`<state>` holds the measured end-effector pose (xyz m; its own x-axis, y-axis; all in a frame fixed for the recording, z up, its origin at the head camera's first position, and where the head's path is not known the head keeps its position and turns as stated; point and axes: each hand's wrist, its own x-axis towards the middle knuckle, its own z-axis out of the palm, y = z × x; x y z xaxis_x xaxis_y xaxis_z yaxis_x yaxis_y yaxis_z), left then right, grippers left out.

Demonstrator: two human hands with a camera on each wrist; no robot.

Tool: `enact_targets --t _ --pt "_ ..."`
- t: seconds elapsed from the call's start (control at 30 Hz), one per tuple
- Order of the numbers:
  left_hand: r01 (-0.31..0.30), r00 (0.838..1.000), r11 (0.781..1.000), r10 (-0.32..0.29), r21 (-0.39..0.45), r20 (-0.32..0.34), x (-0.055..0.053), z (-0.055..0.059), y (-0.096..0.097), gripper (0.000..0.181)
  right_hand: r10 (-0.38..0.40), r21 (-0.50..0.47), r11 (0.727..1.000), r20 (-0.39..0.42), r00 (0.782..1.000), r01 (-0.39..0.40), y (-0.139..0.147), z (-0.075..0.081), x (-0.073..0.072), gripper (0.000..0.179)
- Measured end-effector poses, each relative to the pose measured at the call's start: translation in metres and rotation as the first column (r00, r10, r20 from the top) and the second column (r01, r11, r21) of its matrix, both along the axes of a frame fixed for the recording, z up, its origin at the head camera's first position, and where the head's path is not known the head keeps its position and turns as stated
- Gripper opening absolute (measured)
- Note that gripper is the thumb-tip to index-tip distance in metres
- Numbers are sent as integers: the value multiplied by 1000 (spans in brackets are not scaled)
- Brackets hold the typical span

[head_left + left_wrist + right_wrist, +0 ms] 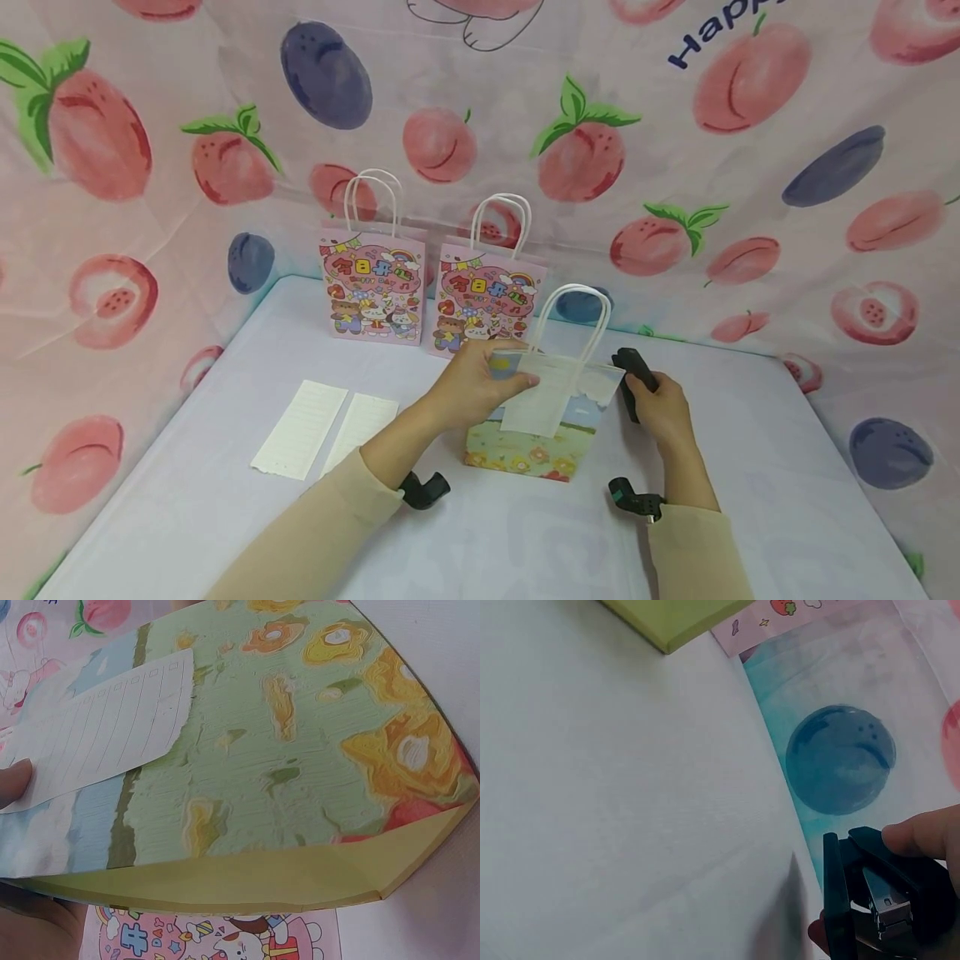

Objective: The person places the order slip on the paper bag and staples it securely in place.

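My left hand (471,387) pinches the upper edge of a paper gift bag (495,457) with a flowery meadow print and white handles. Under the thumb a white lined paper slip (528,412) lies flat against the bag's front. In the left wrist view the ruled slip (142,720) shows closer, with the thumb tip on it. To the right of the bag, my right hand (667,408) grips a black stapler (636,368). The right wrist view shows the stapler's (836,900) jaws apart, away from the bag.
Two pink cartoon gift bags, one on the left (375,287) and one on the right (480,292), stand behind. Two paper slips, a left one (300,429) and a right one (367,421), lie on the white table (525,542). A fruit-print cloth (510,83) hangs behind.
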<state>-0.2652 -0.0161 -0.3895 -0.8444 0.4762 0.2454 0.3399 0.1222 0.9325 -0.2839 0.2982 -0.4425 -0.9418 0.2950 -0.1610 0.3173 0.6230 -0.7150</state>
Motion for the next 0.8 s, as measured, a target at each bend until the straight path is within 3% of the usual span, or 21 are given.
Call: enact_targets --t 0.27,0.47,0.8 --pt "10 1000 1000 -10 5 -21 0 -1 0 34 -17 44 999 5 1000 17 3 -9 -1 65" --pt "21 1000 1000 -21 16 5 1 1 -1 35 -43 84 996 1 999 42 6 -11 0 63" --pt "16 1000 1000 -16 15 8 0 -1 0 34 -63 75 995 8 998 62 7 -12 0 63"
